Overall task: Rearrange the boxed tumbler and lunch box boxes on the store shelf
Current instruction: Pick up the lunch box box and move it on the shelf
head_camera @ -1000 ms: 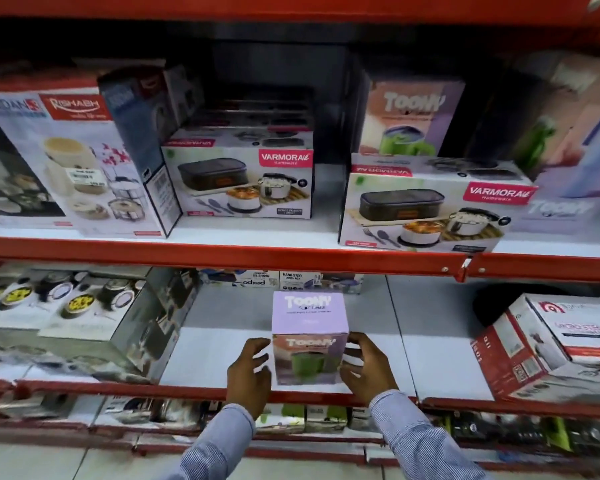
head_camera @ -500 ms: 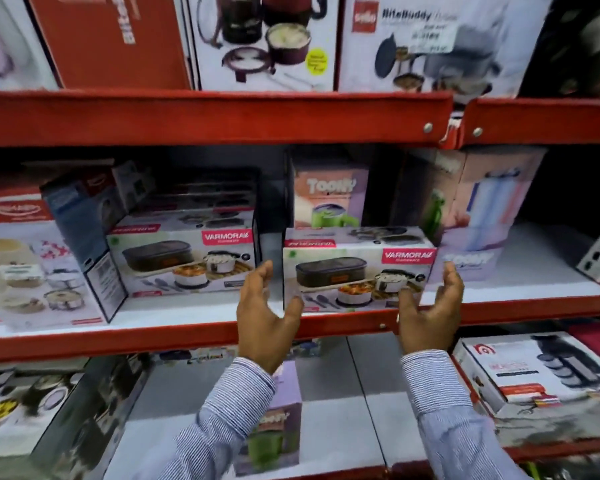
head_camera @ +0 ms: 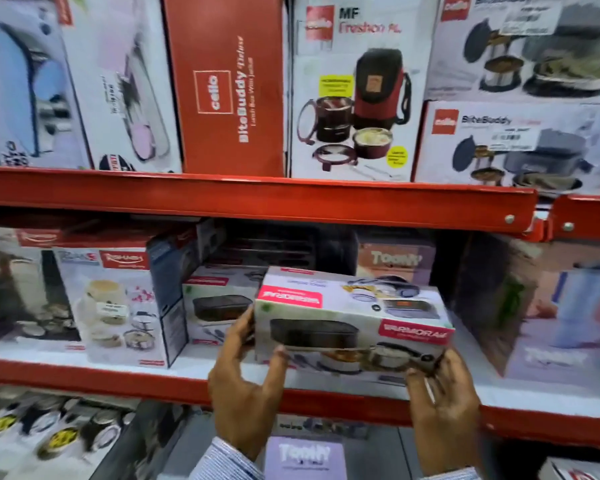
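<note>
Both hands grip the Varmora lunch box box (head_camera: 352,323) (tilted) above the middle shelf (head_camera: 326,403); left hand (head_camera: 245,386) at its left end. Right hand (head_camera: 444,393) clasps the lower right corner.

Lunch box box (head_camera: 352,318) before tumbler box (head_camera: 395,259)

The Toony tumbler box (head_camera: 395,259) at the shelf's rear is partly hidden behind the lifted Varmora lunch box (head_camera: 352,320). The lower purple Toony box (head_camera: 305,457) is cut off by the bottom edge. Small print is blurred.
</note>
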